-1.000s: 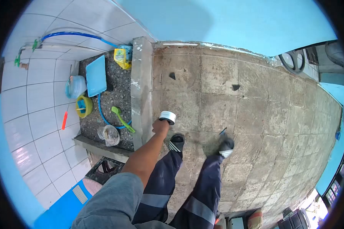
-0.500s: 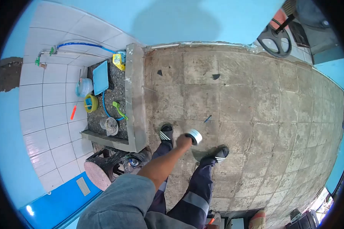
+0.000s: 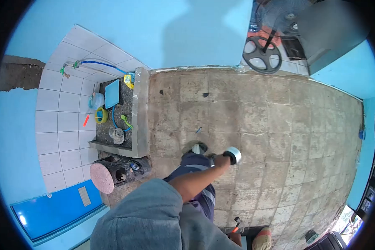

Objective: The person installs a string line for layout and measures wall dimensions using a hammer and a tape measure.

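White object (image 3: 234, 155) in left grip (image 3: 223, 161), broad floor (image 3: 268, 131), ledge (image 3: 141, 110)

A worn, tiled floor (image 3: 254, 121) spreads between light-blue walls (image 3: 112, 25); white tiles (image 3: 68, 121) line the corner by a concrete-rimmed basin (image 3: 141, 112). A pink-topped stool (image 3: 102, 178) stands near a bright-blue panel (image 3: 58, 208), and daylight (image 3: 346, 218) shows at the lower right.

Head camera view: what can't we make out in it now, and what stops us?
Right hand: outside the head view; anything it holds is unknown.
Left hand: head view; its finger grip on the round white-and-black object is mostly hidden by the hand itself.
Clear plastic container: head view; contents too small to identify.
Pedestal fan: head view; top cut off by the upper edge.
Grey shape: head view; too blurred to name.
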### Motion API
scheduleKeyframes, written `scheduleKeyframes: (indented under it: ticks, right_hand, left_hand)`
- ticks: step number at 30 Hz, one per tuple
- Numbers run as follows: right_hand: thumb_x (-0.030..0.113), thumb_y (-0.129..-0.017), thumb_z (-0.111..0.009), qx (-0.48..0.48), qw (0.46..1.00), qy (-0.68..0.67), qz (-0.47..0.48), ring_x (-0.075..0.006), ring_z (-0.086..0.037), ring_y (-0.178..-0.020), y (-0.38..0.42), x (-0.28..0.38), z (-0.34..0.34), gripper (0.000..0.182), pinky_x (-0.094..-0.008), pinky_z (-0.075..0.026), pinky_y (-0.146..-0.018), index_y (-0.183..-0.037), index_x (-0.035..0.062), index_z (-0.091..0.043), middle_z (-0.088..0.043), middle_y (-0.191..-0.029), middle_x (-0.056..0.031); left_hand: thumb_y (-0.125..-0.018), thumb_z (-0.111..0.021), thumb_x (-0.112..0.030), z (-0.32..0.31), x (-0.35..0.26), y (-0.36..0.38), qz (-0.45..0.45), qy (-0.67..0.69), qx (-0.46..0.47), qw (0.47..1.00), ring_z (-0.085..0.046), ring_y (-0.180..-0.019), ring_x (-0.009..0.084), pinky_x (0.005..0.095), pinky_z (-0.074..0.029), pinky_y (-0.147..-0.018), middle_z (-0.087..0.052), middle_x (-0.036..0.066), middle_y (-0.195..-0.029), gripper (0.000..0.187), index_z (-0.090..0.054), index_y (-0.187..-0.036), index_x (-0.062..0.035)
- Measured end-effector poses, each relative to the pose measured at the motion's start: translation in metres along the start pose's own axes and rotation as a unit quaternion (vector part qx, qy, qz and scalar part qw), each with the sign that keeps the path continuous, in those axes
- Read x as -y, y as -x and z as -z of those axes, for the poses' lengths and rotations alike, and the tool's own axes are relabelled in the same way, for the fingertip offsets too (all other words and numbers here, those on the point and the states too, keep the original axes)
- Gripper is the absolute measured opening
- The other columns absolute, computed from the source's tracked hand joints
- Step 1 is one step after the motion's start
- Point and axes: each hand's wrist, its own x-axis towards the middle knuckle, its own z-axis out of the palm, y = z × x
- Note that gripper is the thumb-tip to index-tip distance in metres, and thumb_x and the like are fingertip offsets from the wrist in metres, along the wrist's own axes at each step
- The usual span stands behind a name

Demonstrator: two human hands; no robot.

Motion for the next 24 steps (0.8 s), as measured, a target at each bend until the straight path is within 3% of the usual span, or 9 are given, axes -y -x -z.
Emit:
scheduleKeyframes:
  ticks: [1,2,3,5,8,13,18,20,24]
  right_hand:
    - [0.027,-0.079,-0.076,0.012,1.0,-0.009,0.01,-0.0222,-0.071,-0.086,-0.008,-0.027,0.012,0.025,-0.0397,-0.054,-0.073,-0.092,0.0061,-0.075,-0.074,-0.098,-0.0132]
    - [0.027,-0.078,-0.077,0.033,0.999,-0.021,0.022,-0.0219,-0.071,-0.085,-0.026,-0.059,0.019,0.025,-0.0396,-0.054,-0.073,-0.092,0.006,-0.075,-0.075,-0.097,-0.013]
    - [0.029,-0.078,-0.079,-0.007,0.998,-0.045,-0.042,-0.0213,-0.07,-0.085,0.0,-0.038,0.047,0.027,-0.0381,-0.054,-0.074,-0.092,0.0061,-0.075,-0.074,-0.097,-0.0121]
    - [0.032,-0.076,-0.082,-0.101,0.976,-0.11,-0.162,-0.02,-0.069,-0.084,0.046,0.003,0.102,0.031,-0.0353,-0.053,-0.075,-0.092,0.0062,-0.076,-0.074,-0.096,-0.0105]
    - [0.033,-0.076,-0.082,-0.117,0.972,-0.122,-0.165,-0.0203,-0.069,-0.085,0.067,-0.004,0.156,0.032,-0.0353,-0.053,-0.076,-0.093,0.0064,-0.076,-0.074,-0.097,-0.0106]
    - [0.034,-0.075,-0.082,-0.127,0.97,-0.147,-0.148,-0.0208,-0.07,-0.086,0.066,-0.026,0.261,0.034,-0.0353,-0.053,-0.077,-0.095,0.0069,-0.076,-0.074,-0.098,-0.0108]
    - [0.034,-0.075,-0.082,-0.125,0.961,-0.186,-0.158,-0.0212,-0.07,-0.088,0.071,-0.065,0.371,0.035,-0.0354,-0.053,-0.078,-0.097,0.0073,-0.075,-0.074,-0.099,-0.0111]
    - [0.035,-0.075,-0.082,-0.123,0.956,-0.208,-0.168,-0.0214,-0.07,-0.089,0.076,-0.08,0.411,0.036,-0.0354,-0.053,-0.079,-0.098,0.0075,-0.075,-0.074,-0.099,-0.0112]
    - [0.035,-0.075,-0.082,-0.115,0.947,-0.238,-0.184,-0.0218,-0.07,-0.09,0.075,-0.126,0.492,0.038,-0.0354,-0.054,-0.08,-0.1,0.0078,-0.075,-0.074,-0.1,-0.0113]
  left_hand:
    - [-0.092,-0.056,-0.023,-0.016,0.002,-0.022,0.108,0.121,0.017,0.987,-0.069,-0.1,0.0329,0.0417,-0.053,-0.087,-0.069,0.021,-0.108,0.035,-0.066,-0.119,-0.003]
    - [-0.09,-0.061,-0.03,-0.029,0.02,-0.055,-0.138,-0.201,0.009,0.97,-0.069,-0.094,0.0354,0.0445,-0.054,-0.083,-0.07,0.021,-0.101,0.032,-0.069,-0.107,-0.0036]
    - [-0.089,-0.066,-0.036,-0.034,0.028,-0.075,-0.369,-0.486,-0.006,0.792,-0.069,-0.089,0.0379,0.0473,-0.054,-0.078,-0.072,0.02,-0.093,0.033,-0.073,-0.096,-0.0042]
    - [-0.088,-0.071,-0.028,-0.039,-0.014,-0.069,-0.378,-0.419,-0.033,0.825,-0.069,-0.087,0.0325,0.0426,-0.057,-0.076,-0.067,0.02,-0.11,0.034,-0.066,-0.114,-0.0053]
    - [-0.087,-0.074,-0.033,-0.049,-0.098,-0.028,-0.403,-0.238,-0.059,0.882,-0.068,-0.072,0.0381,0.0477,-0.052,-0.064,-0.069,0.021,-0.078,0.033,-0.069,-0.082,-0.0008]
    - [-0.086,-0.073,-0.027,-0.122,-0.226,0.023,-0.241,-0.477,-0.056,0.843,-0.068,-0.09,0.0363,0.0466,-0.053,-0.072,-0.07,0.02,-0.1,0.032,-0.066,-0.104,-0.0016]
    - [-0.085,-0.072,-0.023,-0.196,-0.319,0.046,-0.096,-0.77,0.091,0.624,-0.064,-0.118,0.033,0.0435,-0.053,-0.091,-0.067,0.014,-0.127,0.041,-0.068,-0.123,-0.0103]
    - [-0.077,-0.077,-0.017,-0.218,-0.309,-0.013,0.002,-0.813,0.146,0.564,-0.064,-0.119,0.0312,0.046,-0.05,-0.097,-0.067,0.014,-0.126,0.038,-0.074,-0.115,-0.0108]
    - [-0.08,-0.075,-0.021,-0.226,-0.351,0.0,-0.02,-0.797,0.144,0.587,-0.062,-0.121,0.0317,0.0409,-0.051,-0.098,-0.064,0.015,-0.132,0.037,-0.074,-0.117,-0.0149]
